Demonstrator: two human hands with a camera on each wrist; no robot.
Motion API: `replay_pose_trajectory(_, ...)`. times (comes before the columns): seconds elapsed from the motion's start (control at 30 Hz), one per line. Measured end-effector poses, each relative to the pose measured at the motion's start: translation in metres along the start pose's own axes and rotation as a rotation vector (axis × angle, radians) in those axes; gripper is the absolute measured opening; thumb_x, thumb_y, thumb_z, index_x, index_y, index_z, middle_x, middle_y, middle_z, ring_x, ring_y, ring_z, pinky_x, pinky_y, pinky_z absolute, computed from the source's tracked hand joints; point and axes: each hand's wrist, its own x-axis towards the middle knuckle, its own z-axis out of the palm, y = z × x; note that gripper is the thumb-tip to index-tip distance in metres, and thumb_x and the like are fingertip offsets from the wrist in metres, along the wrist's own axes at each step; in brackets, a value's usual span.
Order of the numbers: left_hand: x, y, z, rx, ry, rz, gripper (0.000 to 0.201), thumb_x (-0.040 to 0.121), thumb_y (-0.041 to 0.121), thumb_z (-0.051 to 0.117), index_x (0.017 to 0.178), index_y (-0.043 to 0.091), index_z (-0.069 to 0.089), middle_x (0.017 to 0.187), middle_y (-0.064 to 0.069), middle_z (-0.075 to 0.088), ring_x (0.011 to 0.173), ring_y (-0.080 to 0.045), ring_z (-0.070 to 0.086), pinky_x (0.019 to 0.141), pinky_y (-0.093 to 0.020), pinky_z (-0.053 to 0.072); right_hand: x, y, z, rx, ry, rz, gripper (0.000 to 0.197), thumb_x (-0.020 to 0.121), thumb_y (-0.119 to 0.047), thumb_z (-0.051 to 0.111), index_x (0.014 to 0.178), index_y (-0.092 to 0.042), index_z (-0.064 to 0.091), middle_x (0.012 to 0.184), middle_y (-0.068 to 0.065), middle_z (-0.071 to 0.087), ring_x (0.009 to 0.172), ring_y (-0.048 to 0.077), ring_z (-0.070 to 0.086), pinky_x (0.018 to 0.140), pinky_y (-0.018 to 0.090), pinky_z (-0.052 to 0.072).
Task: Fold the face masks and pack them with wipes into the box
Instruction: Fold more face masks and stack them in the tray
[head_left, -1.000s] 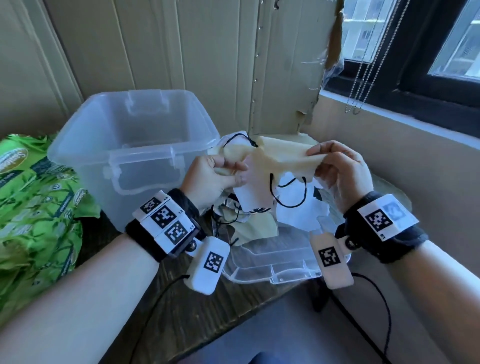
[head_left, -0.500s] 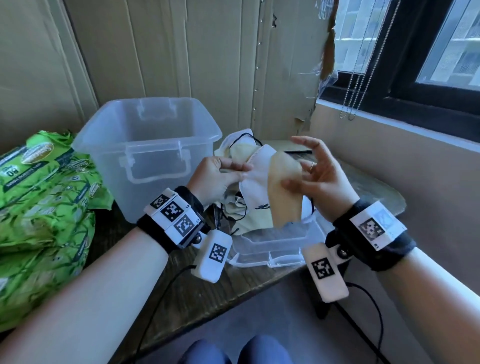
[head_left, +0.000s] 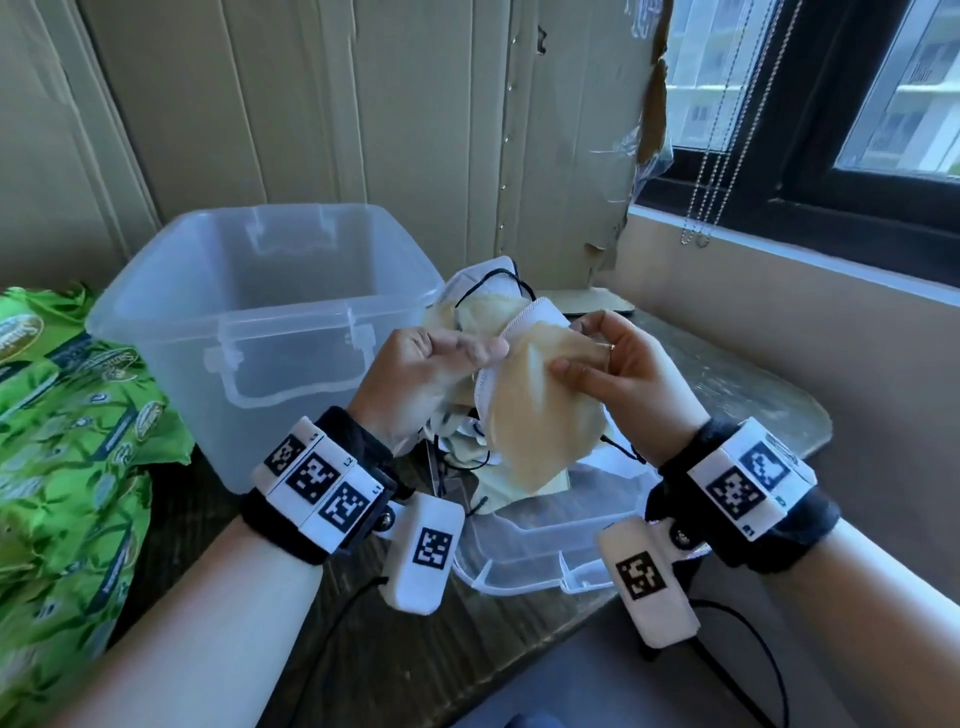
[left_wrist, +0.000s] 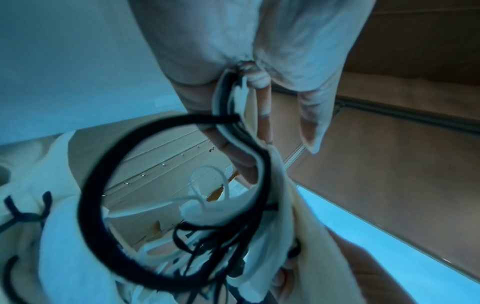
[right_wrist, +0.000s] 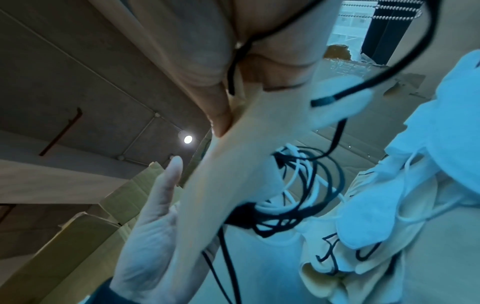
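A cream face mask hangs folded in half between both hands, above the table. My left hand pinches its left edge together with a black ear loop. My right hand pinches the mask's right edge between thumb and fingers. A heap of other masks, white and cream with black loops, lies behind and under the held one. The clear plastic box stands open to the left of the hands. Green wipes packs lie at the far left.
The box's clear lid lies on the dark wooden table under the masks, near the front edge. A cardboard wall stands behind. A window ledge runs along the right.
The mask was spread wide between the hands; the right hand has brought its side over to the left, so it now hangs folded in half. The view has shifted slightly.
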Motion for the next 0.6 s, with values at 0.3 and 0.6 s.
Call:
replay_pose_trajectory(0.3,0.005,0.001,-0.005,0.048,0.004,0.027,0.025,0.059,0.000,0.078,0.081,0.009,0.070,0.062,0.001,0.071,0.053,-0.009,0.064,0.047,-0.015,0.048,0.000,-0.007,0.011,0.020,0.039,-0.103,0.023,0.072,-0.011,0.062,0.091,-0.022,0.056,0.064,0.004,0.061,0.060,0.021,0.051,0.055,0.030,0.044)
replay_pose_trajectory(0.6,0.001,0.000,-0.005,0.221,0.034,0.027,0.024,0.061,0.002,0.079,0.082,0.009,0.071,0.055,0.005,0.068,0.040,-0.002,0.058,0.043,-0.011,0.044,0.013,-0.002,0.006,-0.448,0.073,-0.088,0.044,0.068,-0.023,0.078,0.099,-0.034,0.048,0.094,-0.001,0.055,0.089,0.018,0.054,0.082,0.037,0.048)
